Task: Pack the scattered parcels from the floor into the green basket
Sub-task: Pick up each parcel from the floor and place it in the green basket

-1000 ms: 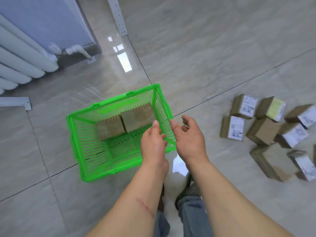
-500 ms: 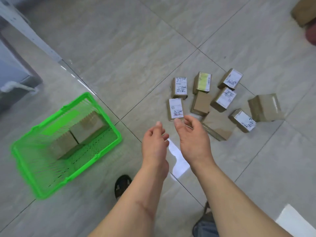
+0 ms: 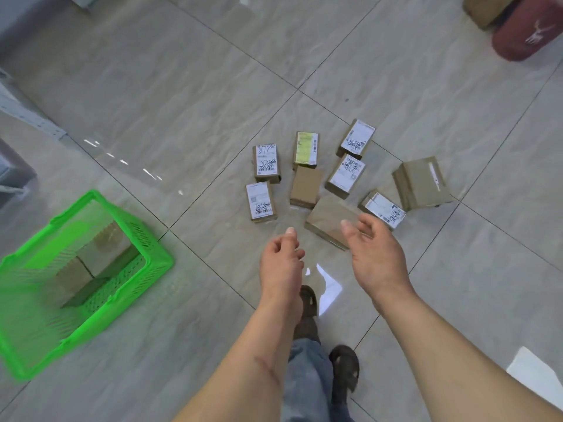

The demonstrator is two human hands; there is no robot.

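Basket (image 3: 152,263): two brown parcels (image 3: 100,251) seen inside
Floor parcels (image 3: 307,185): eight counted, unpacked, well apart from basket
Left hand (image 3: 281,260): loosely curled, nothing held
Right hand (image 3: 374,254): spread, nothing held, over nearest parcel (image 3: 327,220)

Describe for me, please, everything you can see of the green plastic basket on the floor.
The green plastic basket is a bright, rectangular crate with slotted, see-through walls and a solid rim. It stands upright on the grey tiled floor at the lower left of the view, apart from the scattered parcels. Two plain brown cardboard boxes lie inside it, side by side against the far wall. Neither hand touches it; its image is slightly blurred.
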